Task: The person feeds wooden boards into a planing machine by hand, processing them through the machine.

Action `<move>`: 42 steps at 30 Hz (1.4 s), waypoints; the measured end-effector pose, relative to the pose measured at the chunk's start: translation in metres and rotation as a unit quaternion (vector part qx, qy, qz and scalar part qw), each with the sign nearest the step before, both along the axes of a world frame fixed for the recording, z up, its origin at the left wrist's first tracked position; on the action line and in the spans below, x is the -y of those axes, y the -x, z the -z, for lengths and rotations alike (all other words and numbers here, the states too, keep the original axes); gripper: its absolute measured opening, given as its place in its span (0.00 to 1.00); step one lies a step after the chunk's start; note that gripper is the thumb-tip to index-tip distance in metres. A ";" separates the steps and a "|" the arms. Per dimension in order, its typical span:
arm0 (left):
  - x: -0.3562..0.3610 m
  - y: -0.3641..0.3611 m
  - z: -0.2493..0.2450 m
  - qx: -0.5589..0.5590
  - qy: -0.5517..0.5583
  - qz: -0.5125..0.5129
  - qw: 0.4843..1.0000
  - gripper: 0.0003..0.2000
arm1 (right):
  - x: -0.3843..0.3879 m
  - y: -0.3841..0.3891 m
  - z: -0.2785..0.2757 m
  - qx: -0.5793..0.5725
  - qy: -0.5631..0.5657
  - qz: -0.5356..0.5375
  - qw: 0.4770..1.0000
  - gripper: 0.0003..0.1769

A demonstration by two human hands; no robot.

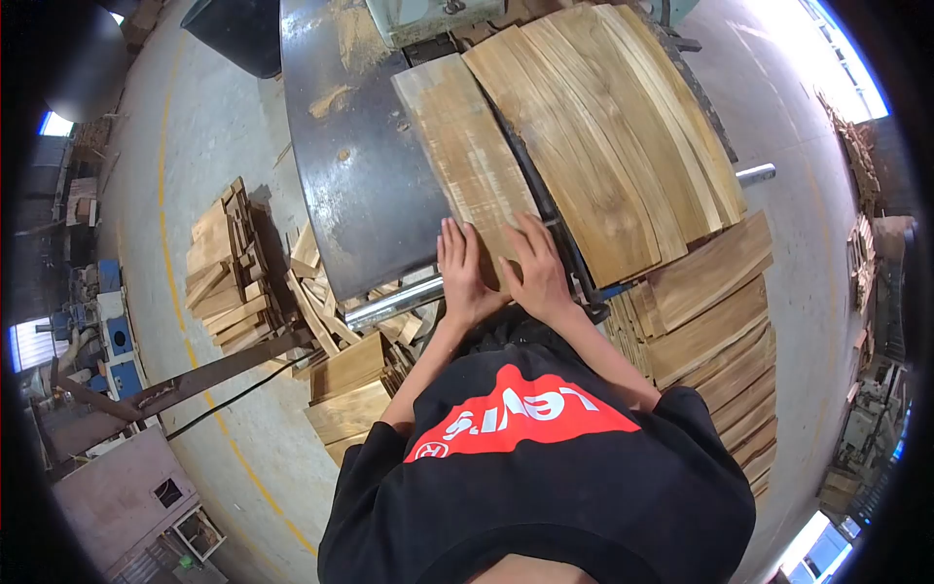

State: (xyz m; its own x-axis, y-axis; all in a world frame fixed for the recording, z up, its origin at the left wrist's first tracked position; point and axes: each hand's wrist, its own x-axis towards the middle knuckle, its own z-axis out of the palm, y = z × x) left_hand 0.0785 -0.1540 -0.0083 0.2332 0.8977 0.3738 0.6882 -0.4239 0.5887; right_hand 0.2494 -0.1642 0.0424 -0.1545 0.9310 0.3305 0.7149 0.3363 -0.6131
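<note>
A long wooden board lies on the dark metal machine table, its near end toward my body. My left hand rests on the near left part of this board, fingers stretched forward. On the near right part lies my right hand, its fingers spread and its thumb pointing toward the left hand. Both palms face down, and neither hand is wrapped round the board. Just right of the board, across a narrow dark gap, several wide wooden boards lie overlapping.
A pale machine housing stands at the table's far end. A shiny metal bar runs along the near edge. Wood pieces are piled on the floor at left, and more boards are stacked at right. A dark bin stands far left.
</note>
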 end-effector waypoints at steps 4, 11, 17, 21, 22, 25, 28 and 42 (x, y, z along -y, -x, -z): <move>-0.017 -0.016 0.015 -0.002 -0.022 0.009 1.000 0.60 | -0.027 -0.005 0.032 -0.025 0.029 -0.033 0.999 0.28; -0.074 -0.007 0.005 -0.055 -0.005 0.004 0.998 0.61 | -0.084 0.009 0.046 -0.039 -0.014 -0.012 0.999 0.27; -0.135 0.007 0.006 -0.079 0.001 0.005 0.997 0.65 | -0.153 0.029 0.055 -0.069 -0.031 0.035 0.997 0.20; -0.156 0.011 0.007 -0.056 0.013 0.003 0.998 0.65 | -0.176 0.034 0.054 -0.069 -0.039 0.034 0.996 0.19; -0.162 0.012 0.006 -0.053 0.014 0.003 0.999 0.64 | -0.182 0.036 0.056 -0.068 -0.042 0.035 0.996 0.19; -0.170 0.015 0.004 -0.044 0.018 0.001 0.999 0.64 | -0.191 0.040 0.052 -0.070 -0.022 0.034 0.997 0.21; -0.171 0.012 0.004 -0.030 0.015 -0.006 0.999 0.63 | -0.188 0.039 0.051 -0.066 -0.018 0.019 0.997 0.23; -0.166 0.031 -0.013 -0.206 0.049 0.022 0.977 0.62 | -0.184 0.034 0.047 -0.020 -0.001 -0.039 0.999 0.35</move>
